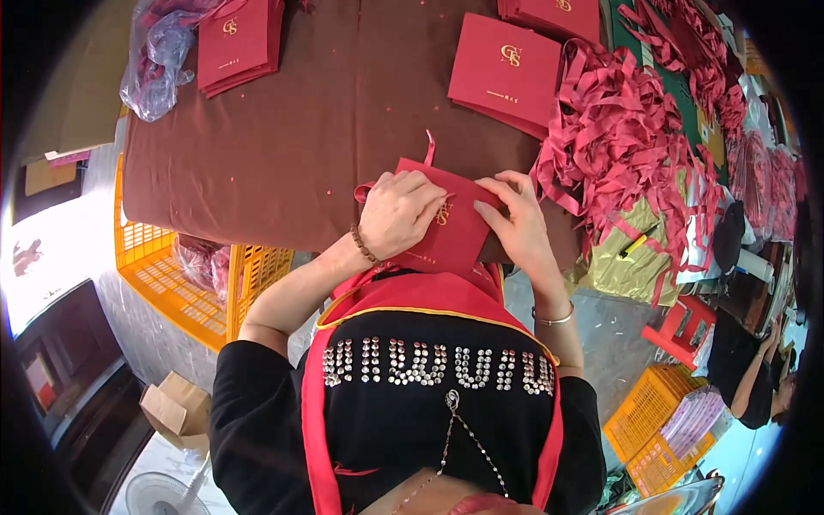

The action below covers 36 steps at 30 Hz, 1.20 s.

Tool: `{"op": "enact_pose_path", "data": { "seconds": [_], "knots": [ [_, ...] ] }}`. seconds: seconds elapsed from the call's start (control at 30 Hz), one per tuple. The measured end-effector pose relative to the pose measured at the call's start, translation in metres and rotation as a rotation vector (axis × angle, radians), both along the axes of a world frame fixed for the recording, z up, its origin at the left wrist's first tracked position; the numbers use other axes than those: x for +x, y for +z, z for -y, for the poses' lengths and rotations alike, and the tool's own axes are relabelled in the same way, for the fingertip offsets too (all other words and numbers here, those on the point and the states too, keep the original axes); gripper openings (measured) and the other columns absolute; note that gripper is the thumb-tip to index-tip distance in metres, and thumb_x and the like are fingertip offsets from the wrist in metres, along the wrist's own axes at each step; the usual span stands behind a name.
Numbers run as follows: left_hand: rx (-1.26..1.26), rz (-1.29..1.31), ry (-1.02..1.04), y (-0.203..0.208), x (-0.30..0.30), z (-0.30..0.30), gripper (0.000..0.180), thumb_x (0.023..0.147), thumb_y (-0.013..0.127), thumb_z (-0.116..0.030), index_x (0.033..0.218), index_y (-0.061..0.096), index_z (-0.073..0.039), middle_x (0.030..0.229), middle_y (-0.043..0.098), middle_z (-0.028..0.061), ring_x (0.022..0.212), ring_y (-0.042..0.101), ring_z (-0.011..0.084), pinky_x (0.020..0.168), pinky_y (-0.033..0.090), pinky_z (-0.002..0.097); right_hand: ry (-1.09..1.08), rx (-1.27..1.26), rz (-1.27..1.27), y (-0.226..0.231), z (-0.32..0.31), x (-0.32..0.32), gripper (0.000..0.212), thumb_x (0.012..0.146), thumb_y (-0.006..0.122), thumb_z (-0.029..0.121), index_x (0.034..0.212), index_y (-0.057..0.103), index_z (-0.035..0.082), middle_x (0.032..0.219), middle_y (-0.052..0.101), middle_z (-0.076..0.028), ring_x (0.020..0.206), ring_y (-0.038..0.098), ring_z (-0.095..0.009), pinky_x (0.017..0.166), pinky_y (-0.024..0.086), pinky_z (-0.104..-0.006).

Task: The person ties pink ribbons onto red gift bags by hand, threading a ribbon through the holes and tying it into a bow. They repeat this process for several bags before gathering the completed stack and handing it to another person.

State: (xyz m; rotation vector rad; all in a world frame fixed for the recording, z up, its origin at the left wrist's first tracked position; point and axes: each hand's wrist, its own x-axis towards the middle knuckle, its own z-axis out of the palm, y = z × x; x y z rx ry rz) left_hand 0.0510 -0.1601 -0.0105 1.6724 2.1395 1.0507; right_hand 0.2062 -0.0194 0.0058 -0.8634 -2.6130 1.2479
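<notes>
Head view: 1 red bag lies at the near edge of the table. Left hand: fingers bent, tips together on its face; whether they grip the ribbon cannot be told. Right hand: half open, tips at its right edge. Judged light, stiff card, easily creased; hold by side edges. Top points away, slightly right; nearly square, long axis unclear.
</notes>
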Motion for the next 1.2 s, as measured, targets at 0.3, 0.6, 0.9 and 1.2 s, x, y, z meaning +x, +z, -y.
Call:
{"op": "enact_pose_path", "data": {
  "seconds": [0.3, 0.6, 0.9, 1.2],
  "knots": [
    [0.064, -0.156, 0.041, 0.002, 0.017, -0.009, 0.002, 0.078, 0.062, -0.011, 0.079, 0.061, -0.009, 0.072, 0.056, 0.0029, 0.067, 0.053, 0.0205, 0.064, 0.034, 0.0340, -0.098, -0.463, -0.009, -0.011, -0.003, -0.004, 0.024, 0.077, 0.069, 0.005, 0.096, 0.056, -0.002, 0.099, 0.050, -0.005, 0.064, 0.052, -0.007, 0.055, 0.046, -0.0198],
    [0.111, -0.218, 0.061, -0.007, 0.025, -0.015, 0.008, 0.079, 0.061, -0.016, 0.073, 0.057, -0.011, 0.066, 0.051, 0.0029, 0.063, 0.050, 0.0198, 0.064, 0.032, 0.0346, -0.047, -0.433, -0.028, -0.009, -0.004, -0.006, 0.021, 0.077, 0.068, 0.005, 0.093, 0.057, -0.004, 0.096, 0.051, -0.005, 0.062, 0.055, -0.008, 0.053, 0.046, -0.0210],
    [0.065, -0.253, 0.060, -0.002, 0.029, -0.016, 0.012, 0.077, 0.061, -0.015, 0.070, 0.054, -0.009, 0.064, 0.051, 0.0046, 0.063, 0.051, 0.0206, 0.063, 0.033, 0.0352, -0.099, -0.465, -0.017, -0.004, 0.000, -0.004, 0.020, 0.079, 0.067, 0.007, 0.093, 0.058, -0.004, 0.092, 0.051, -0.005, 0.063, 0.055, -0.008, 0.054, 0.045, -0.0208],
    [0.126, -0.298, 0.025, -0.006, 0.026, -0.017, 0.010, 0.074, 0.061, -0.012, 0.069, 0.053, -0.010, 0.063, 0.049, 0.0044, 0.062, 0.050, 0.0204, 0.064, 0.033, 0.0349, -0.074, -0.425, -0.041, -0.004, 0.000, -0.003, 0.020, 0.079, 0.067, 0.007, 0.093, 0.058, -0.003, 0.091, 0.051, -0.004, 0.062, 0.053, -0.007, 0.054, 0.045, -0.0200]
  ]
}}
